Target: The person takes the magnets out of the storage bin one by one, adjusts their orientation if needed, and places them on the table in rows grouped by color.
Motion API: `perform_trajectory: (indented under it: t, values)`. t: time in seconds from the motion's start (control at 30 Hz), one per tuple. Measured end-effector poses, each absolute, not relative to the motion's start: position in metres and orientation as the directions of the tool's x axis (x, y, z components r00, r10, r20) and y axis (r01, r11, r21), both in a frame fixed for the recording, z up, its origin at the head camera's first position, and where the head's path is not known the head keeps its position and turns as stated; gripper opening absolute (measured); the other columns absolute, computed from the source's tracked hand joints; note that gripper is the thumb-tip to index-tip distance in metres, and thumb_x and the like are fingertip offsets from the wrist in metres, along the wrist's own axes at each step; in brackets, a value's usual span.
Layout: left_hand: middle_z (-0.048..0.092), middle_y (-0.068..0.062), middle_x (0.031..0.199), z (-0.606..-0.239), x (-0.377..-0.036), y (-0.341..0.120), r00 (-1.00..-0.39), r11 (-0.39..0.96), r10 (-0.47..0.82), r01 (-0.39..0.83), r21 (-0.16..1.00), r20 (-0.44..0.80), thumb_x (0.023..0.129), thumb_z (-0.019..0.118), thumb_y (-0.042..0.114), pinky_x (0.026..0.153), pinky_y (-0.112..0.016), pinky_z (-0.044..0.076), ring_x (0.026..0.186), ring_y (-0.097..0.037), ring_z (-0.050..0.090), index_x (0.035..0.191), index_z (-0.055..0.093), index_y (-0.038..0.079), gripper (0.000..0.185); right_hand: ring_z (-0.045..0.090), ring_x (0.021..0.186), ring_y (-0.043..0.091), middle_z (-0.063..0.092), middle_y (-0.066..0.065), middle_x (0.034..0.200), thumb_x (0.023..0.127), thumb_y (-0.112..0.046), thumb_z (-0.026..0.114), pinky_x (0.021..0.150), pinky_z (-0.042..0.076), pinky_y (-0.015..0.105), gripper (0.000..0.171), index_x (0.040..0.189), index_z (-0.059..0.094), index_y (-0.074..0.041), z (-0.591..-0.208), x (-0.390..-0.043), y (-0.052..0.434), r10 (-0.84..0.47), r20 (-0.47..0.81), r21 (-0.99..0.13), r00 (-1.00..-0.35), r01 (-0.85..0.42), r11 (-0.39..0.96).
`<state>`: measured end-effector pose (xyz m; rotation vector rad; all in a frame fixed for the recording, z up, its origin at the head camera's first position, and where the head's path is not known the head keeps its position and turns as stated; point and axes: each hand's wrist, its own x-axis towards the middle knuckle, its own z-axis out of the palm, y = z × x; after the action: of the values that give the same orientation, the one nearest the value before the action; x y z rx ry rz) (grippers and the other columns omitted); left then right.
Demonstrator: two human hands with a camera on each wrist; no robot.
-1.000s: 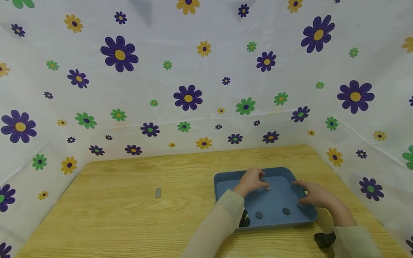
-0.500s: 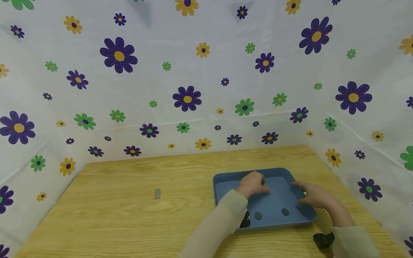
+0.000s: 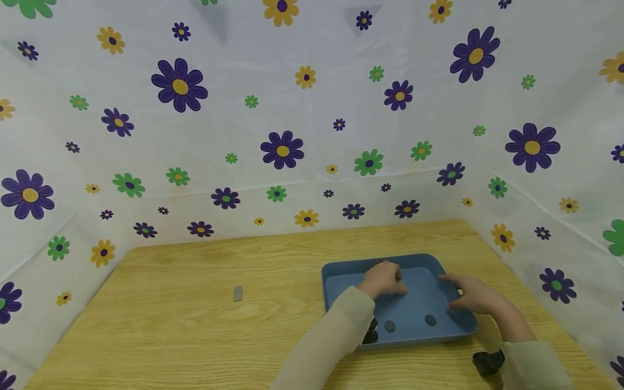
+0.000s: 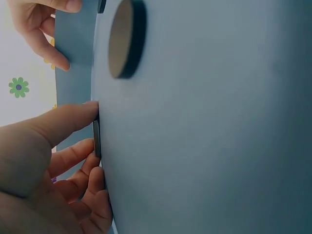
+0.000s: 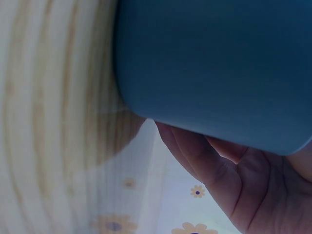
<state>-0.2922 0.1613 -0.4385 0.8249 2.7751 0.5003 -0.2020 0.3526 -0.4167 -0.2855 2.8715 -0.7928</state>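
Pinching a small flat grey piece [image 4: 96, 138] on the tray [image 3: 341, 279] floor, left hand [image 3: 385, 279] fingers clamped on it | right hand [image 3: 470, 297] curled round tray's right rim | two discs [image 3: 390, 325] (near front edge) | grey bar [image 3: 238, 293] apart on table [image 3: 195, 325]

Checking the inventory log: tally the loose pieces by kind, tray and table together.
Round dark discs in the blue tray: 2
Small grey bars: 2, one on the table, one pinched on edge by the left hand on the tray floor
Total: 4
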Motion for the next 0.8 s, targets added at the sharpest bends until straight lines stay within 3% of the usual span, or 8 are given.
perform_trajectory:
  t: [0.33, 0.53, 0.8]
  values:
    - [0.058, 0.003, 0.088, -0.439, -0.293, 0.162, -0.799, 0.778, 0.573, 0.461, 0.428, -0.182, 0.073, 0.073, 0.026, 0.060, -0.022, 0.040, 0.067, -0.010, 0.046, 0.105, 0.062, 0.012, 0.036, 0.043, 0.099, 0.052, 0.044, 0.036, 0.114, 0.069, -0.016, 0.074, 0.070, 0.045, 0.046, 0.064, 0.121, 0.044, 0.009, -0.426, -0.208, 0.362, -0.269, -0.053, -0.530, -0.962, -0.201, 0.824]
    - [0.056, 0.003, 0.089, -0.436, -0.292, 0.163, -0.776, 0.747, 0.613, 0.509, 0.429, -0.148, 0.074, 0.073, 0.023, 0.060, -0.021, 0.040, 0.069, -0.009, 0.047, 0.107, 0.057, 0.012, 0.038, 0.040, 0.103, 0.053, 0.042, 0.037, 0.116, 0.069, -0.010, 0.073, 0.073, 0.044, 0.049, 0.065, 0.121, 0.042, 0.012, -0.420, -0.204, 0.357, -0.232, -0.082, -0.542, -0.969, -0.152, 0.826]
    - [0.056, 0.006, 0.083, -0.434, -0.291, 0.162, -0.746, 0.714, 0.655, 0.557, 0.424, -0.124, 0.074, 0.072, 0.020, 0.060, -0.019, 0.041, 0.068, -0.007, 0.048, 0.102, 0.062, 0.012, 0.031, 0.041, 0.103, 0.052, 0.042, 0.037, 0.117, 0.070, -0.007, 0.072, 0.074, 0.044, 0.048, 0.063, 0.121, 0.042, 0.013, -0.416, -0.202, 0.353, -0.222, -0.096, -0.526, -0.970, -0.140, 0.839]
